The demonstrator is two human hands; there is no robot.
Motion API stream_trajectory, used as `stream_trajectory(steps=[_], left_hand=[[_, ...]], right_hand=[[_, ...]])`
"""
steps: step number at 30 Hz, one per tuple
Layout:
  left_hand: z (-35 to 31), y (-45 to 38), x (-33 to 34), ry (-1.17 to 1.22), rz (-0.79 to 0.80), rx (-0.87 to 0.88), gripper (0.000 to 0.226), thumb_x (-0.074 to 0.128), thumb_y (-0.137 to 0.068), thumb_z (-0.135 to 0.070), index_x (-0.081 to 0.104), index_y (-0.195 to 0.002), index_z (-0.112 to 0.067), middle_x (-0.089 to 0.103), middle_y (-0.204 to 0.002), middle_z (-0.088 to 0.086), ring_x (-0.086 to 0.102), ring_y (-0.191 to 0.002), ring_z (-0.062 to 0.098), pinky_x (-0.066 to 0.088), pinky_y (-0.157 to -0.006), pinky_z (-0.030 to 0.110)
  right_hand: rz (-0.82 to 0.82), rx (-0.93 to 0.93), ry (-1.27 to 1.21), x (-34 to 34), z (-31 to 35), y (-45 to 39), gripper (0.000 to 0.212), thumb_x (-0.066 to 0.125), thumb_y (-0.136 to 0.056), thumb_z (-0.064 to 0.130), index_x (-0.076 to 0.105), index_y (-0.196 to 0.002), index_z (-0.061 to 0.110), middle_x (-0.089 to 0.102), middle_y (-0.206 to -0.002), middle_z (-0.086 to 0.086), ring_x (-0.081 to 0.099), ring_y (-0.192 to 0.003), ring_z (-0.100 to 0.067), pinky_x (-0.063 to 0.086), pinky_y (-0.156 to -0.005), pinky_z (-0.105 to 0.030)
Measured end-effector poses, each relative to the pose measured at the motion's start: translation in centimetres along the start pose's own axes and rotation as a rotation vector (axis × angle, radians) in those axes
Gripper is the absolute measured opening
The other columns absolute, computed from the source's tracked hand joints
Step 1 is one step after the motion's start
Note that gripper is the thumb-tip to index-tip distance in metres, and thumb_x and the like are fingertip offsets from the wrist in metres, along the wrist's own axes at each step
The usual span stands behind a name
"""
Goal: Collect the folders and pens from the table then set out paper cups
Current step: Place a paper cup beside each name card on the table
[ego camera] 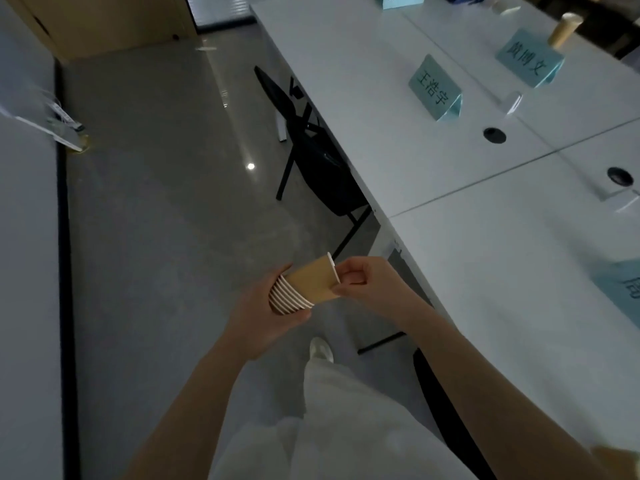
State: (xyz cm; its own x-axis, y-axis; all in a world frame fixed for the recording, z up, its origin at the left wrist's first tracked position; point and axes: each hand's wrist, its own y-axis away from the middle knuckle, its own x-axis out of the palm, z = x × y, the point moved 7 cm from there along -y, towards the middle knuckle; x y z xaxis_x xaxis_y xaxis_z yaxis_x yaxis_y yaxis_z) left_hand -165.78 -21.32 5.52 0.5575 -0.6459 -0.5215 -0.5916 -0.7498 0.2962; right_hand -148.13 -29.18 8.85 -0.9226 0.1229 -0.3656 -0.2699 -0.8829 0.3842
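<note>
A nested stack of brown paper cups point(294, 296) lies sideways in my left hand point(263, 317), over the floor beside the white table point(502, 271). My right hand point(367, 284) pinches the white rim of the outermost cup point(318, 280), which sticks out of the stack toward the right. One brown paper cup point(564, 29) stands on the table at the far right, behind a name card. No folders or pens are in sight.
Teal name cards point(434, 90) point(530, 58) stand on the table, with another point(627, 284) at the right edge. Round black cable holes point(494, 135) sit in the tabletop. A black chair point(311, 147) is tucked under the table's left edge. Grey floor lies to the left.
</note>
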Motion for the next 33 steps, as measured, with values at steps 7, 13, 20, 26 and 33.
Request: stream_trajectory(steps=[7,13,20,26,33], left_hand=[[-2.0,-11.8,-5.6,0.045,-0.084,-0.061,0.079,0.083,-0.063,-0.043,0.041,-0.13,-0.049,0.062,-0.108,-0.008,0.064,-0.093,0.01,0.057,-0.078,0.034],[-2.1,-20.1,-9.0,0.082,-0.122,-0.107,0.084,0.085,-0.067,-0.037,0.038,-0.137,-0.035,0.06,-0.112,-0.009,0.062,-0.099,0.013,0.053,-0.083,0.032],[-1.6,-29.4,-13.5,0.086,-0.074,-0.113,0.06,0.087,-0.062,-0.037,0.048,-0.108,-0.035,0.065,-0.094,-0.009,0.066,-0.083,0.008,0.056,-0.071,0.031],[-3.1,-38.1,-17.9,0.012,0.035,-0.006,0.061,0.084,-0.057,-0.045,0.047,-0.105,-0.043,0.064,-0.097,-0.01,0.064,-0.086,0.008,0.053,-0.072,0.027],[-6.6,-46.4,-18.2,-0.035,0.122,0.085,0.058,0.084,-0.062,-0.039,0.044,-0.101,-0.053,0.062,-0.093,-0.012,0.063,-0.082,0.004,0.052,-0.067,0.022]], right_hand=[[-0.159,0.051,-0.116,-6.6,2.8,-10.8,0.016,0.068,-0.082,0.004,0.066,-0.093,0.016,0.07,-0.084,0.0,0.065,-0.076,-0.005,0.053,-0.071,-0.015],[-0.242,0.082,-0.122,-9.1,4.5,-18.3,0.017,0.069,-0.081,0.007,0.066,-0.091,0.02,0.071,-0.09,-0.004,0.067,-0.086,-0.013,0.054,-0.079,-0.023],[-0.429,0.184,-0.226,-11.3,5.5,-25.9,0.015,0.067,-0.082,0.007,0.068,-0.091,0.019,0.071,-0.089,0.001,0.067,-0.084,-0.012,0.051,-0.073,-0.022],[-0.643,0.282,-0.242,-12.7,6.8,-31.2,0.018,0.068,-0.081,0.01,0.069,-0.099,0.013,0.071,-0.09,0.002,0.067,-0.086,-0.013,0.053,-0.074,-0.026],[-0.842,0.406,-0.098,-17.8,5.1,-35.5,0.021,0.066,-0.081,0.015,0.068,-0.102,0.012,0.069,-0.091,-0.001,0.064,-0.088,-0.02,0.051,-0.077,-0.031]])
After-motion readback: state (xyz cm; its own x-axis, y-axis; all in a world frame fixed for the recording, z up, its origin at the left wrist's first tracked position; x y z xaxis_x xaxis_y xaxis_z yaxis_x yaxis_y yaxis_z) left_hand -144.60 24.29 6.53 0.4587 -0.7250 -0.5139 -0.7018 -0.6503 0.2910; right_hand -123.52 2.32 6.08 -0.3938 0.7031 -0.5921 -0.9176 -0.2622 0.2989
